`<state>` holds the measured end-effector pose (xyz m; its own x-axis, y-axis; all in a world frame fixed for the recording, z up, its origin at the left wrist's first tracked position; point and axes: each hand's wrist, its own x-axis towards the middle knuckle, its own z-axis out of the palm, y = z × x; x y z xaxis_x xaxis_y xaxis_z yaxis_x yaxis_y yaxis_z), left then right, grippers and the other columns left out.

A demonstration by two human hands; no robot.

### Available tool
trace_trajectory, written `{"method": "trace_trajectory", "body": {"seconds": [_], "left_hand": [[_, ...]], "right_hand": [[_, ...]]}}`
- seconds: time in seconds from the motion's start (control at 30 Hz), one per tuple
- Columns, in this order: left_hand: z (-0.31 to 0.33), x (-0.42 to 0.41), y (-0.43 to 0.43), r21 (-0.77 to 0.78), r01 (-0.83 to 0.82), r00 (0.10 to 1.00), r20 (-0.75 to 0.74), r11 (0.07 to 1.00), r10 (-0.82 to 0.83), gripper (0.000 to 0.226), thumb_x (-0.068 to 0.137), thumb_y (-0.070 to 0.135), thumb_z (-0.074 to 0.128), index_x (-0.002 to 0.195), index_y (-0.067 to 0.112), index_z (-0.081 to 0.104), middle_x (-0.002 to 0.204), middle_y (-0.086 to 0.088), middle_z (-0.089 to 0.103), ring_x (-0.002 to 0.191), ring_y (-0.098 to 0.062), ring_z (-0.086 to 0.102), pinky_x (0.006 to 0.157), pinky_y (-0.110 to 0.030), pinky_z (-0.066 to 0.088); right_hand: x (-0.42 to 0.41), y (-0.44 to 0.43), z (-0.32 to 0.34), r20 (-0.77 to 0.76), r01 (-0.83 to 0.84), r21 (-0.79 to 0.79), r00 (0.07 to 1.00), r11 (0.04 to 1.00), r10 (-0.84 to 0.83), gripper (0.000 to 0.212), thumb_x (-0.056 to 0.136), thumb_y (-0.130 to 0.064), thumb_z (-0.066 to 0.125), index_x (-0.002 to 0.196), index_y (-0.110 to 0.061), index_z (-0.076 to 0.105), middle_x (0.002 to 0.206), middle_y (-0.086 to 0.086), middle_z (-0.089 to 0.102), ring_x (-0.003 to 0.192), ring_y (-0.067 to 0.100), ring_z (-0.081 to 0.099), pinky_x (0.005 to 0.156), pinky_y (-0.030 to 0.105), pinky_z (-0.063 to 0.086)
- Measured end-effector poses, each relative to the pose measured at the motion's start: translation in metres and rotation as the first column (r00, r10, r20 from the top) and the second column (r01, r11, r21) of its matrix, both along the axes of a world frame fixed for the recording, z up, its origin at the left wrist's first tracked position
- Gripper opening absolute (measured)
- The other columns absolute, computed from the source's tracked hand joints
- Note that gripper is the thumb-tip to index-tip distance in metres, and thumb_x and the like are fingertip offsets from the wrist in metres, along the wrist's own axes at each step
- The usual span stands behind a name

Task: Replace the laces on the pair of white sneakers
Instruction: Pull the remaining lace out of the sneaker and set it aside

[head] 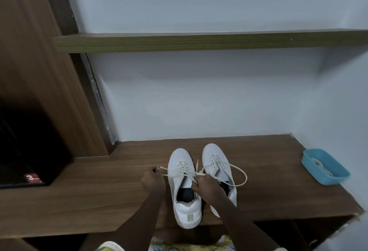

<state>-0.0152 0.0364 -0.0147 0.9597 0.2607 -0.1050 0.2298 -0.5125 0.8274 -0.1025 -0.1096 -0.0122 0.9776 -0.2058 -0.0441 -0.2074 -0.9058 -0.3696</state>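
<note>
Two white sneakers stand side by side on a wooden desk (99, 195), toes toward the wall. The left sneaker (184, 189) has a cream lace threaded through its eyelets. My left hand (153, 179) grips one end of that lace just left of the shoe. My right hand (207, 186) grips the other end over the gap between the shoes. The right sneaker (217, 167) is partly hidden behind my right forearm; its cream lace (242, 175) hangs loose in a wide loop to the right.
A blue plastic tray (336, 175) with white laces inside sits at the desk's right end by the wall. A dark cabinet opening (25, 151) lies at the left. A wooden shelf (199, 41) runs across the wall above.
</note>
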Motion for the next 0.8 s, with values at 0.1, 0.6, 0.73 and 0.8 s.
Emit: {"method": "trace_trajectory", "body": {"seconds": [0.1, 0.6, 0.73, 0.8], "left_hand": [[-0.002, 0.001, 0.001, 0.028, 0.026, 0.999, -0.048, 0.999, -0.025, 0.025, 0.096, 0.012, 0.048, 0.109, 0.000, 0.065, 0.108, -0.023, 0.065, 0.105, -0.038, 0.057, 0.087, -0.038, 0.044], [0.001, -0.019, -0.022, 0.585, 0.529, 0.780, -0.051, 0.615, -0.623, 0.028, 0.094, 0.037, 0.045, 0.113, 0.031, 0.065, 0.114, 0.011, 0.067, 0.107, -0.009, 0.060, 0.114, -0.044, 0.015], [0.001, -0.017, -0.028, 0.387, 0.555, 0.802, -0.013, 0.736, -0.598, 0.022, 0.095, 0.029, 0.048, 0.103, 0.019, 0.066, 0.104, 0.001, 0.070, 0.097, -0.018, 0.062, 0.098, -0.034, 0.040], [0.000, -0.018, -0.030, 0.238, 0.523, 0.844, -0.006, 0.819, -0.537, 0.020, 0.093, 0.024, 0.050, 0.099, 0.013, 0.065, 0.100, -0.003, 0.069, 0.093, -0.022, 0.062, 0.087, -0.035, 0.046]], "right_hand": [[0.000, 0.000, 0.001, -0.001, 0.002, -0.001, 1.000, 1.000, -0.002, 0.029, 0.095, -0.022, 0.044, 0.104, -0.001, 0.061, 0.102, 0.018, 0.065, 0.094, 0.029, 0.060, 0.075, 0.033, 0.041], [-0.001, 0.000, 0.000, 0.014, -0.015, 0.051, 1.000, 0.999, 0.014, 0.032, 0.097, -0.027, 0.045, 0.115, -0.005, 0.061, 0.112, 0.014, 0.065, 0.103, 0.026, 0.060, 0.086, 0.032, 0.044], [-0.001, 0.000, 0.000, 0.011, -0.006, 0.060, 1.000, 0.998, 0.006, 0.030, 0.095, -0.025, 0.047, 0.112, -0.004, 0.062, 0.109, 0.015, 0.066, 0.100, 0.027, 0.061, 0.084, 0.032, 0.044], [-0.001, 0.000, 0.000, 0.007, -0.004, 0.066, 1.000, 0.998, 0.003, 0.029, 0.095, -0.024, 0.047, 0.110, -0.004, 0.062, 0.108, 0.015, 0.066, 0.099, 0.027, 0.061, 0.083, 0.032, 0.044]]}}
